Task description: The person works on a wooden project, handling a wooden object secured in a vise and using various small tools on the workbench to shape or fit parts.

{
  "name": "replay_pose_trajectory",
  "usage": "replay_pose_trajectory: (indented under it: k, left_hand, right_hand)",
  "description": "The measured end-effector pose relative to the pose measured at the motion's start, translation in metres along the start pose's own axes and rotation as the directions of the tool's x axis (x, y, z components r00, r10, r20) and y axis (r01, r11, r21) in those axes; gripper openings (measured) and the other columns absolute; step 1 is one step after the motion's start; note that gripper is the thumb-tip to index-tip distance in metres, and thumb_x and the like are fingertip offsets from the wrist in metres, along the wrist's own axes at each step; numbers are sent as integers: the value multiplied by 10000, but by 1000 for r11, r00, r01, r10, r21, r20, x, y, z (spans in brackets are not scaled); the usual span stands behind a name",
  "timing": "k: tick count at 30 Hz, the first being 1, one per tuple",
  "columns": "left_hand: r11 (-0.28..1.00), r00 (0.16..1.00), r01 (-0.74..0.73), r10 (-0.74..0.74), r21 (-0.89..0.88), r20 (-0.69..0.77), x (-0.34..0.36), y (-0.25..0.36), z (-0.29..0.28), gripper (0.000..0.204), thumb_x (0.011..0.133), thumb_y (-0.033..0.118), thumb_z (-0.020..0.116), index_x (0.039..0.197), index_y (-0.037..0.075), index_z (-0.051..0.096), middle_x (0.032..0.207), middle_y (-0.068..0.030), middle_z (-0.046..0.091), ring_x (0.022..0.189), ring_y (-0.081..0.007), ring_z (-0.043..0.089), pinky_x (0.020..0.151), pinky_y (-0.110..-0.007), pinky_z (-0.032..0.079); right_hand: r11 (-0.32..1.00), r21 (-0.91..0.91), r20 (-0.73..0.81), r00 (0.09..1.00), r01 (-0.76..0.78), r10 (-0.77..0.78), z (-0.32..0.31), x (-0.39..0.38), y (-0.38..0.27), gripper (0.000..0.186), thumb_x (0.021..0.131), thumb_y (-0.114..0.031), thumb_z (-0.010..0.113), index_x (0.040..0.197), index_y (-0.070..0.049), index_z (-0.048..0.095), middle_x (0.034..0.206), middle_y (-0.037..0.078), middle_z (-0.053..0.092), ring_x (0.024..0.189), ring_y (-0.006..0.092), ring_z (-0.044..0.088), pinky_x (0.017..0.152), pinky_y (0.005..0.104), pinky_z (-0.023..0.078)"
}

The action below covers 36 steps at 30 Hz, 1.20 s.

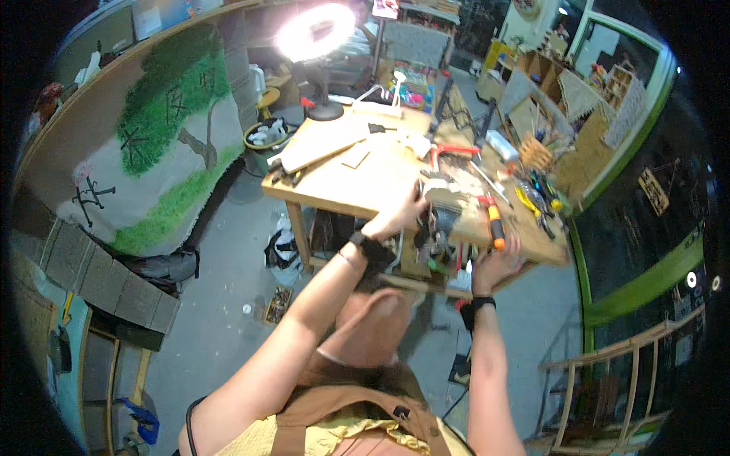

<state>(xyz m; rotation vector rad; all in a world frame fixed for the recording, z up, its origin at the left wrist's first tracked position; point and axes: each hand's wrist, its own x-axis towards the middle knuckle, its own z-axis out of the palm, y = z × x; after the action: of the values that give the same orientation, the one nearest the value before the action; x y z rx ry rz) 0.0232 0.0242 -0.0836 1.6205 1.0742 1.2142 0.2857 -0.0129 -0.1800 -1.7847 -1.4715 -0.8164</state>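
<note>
A dark bench vise (439,222) is fixed at the front edge of the wooden workbench (342,190). My left hand (401,216) is against its left side, fingers curled by a pale rounded piece (442,187) at the top of the vise. What those fingers grip is hidden. At the bench's front edge, right of the vise, is my right hand (497,269); its fingers are blurred and partly hidden. Just above it lies a tool with an orange and black handle (496,226). A red-framed saw (455,152) rests behind the vise.
Pliers (526,199) and other hand tools crowd the bench's right end. A long board (323,154) and a small wood piece (355,157) lie on the left. A lit ring lamp (315,32) stands behind. A wooden rack (620,365) is at lower right.
</note>
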Motion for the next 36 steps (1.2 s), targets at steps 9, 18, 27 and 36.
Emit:
replay_pose_trajectory:
  k: [9, 18, 27, 36]
  left_hand:
    - [959, 977, -195, 208, 204, -41, 12, -22, 2, 172, 871, 146, 563, 934, 8, 484, 715, -211, 591, 683, -395, 590, 630, -430, 477]
    - [961, 980, -191, 199, 200, -20, 9, -21, -2, 150, 849, 51, 566, 948, 2, 465, 717, -198, 593, 669, -383, 607, 595, -401, 486]
    - [956, 973, -224, 230, 190, -8, 7, -19, -2, 200, 861, 107, 560, 921, -4, 404, 617, -220, 571, 573, -404, 588, 504, -468, 471]
    - [970, 990, -139, 131, 198, 54, 7, -17, -7, 205, 839, 41, 589, 946, -20, 425, 733, -178, 614, 661, -359, 623, 549, -394, 486]
  right_hand:
    - [999, 0, -218, 975, 37, -36, 30, -6, 4, 494, 877, -312, 451, 1295, -56, 398, 1347, 104, 412, 1310, 328, 327, 1054, 538, 184]
    - [999, -43, -169, 985, 25, -32, 35, -11, 12, 622, 852, -507, 525, 1236, -28, 422, 1223, 147, 469, 1211, 370, 412, 1035, 540, 238]
    - [991, 107, -438, 899, 80, -26, 56, -11, 16, 712, 841, -612, 497, 1233, -20, 441, 1221, 169, 468, 1213, 379, 406, 1003, 550, 299]
    - [994, 100, -391, 920, 48, -6, 49, -14, 16, 717, 841, -616, 493, 1235, -19, 440, 1224, 170, 467, 1213, 379, 406, 1003, 549, 299]
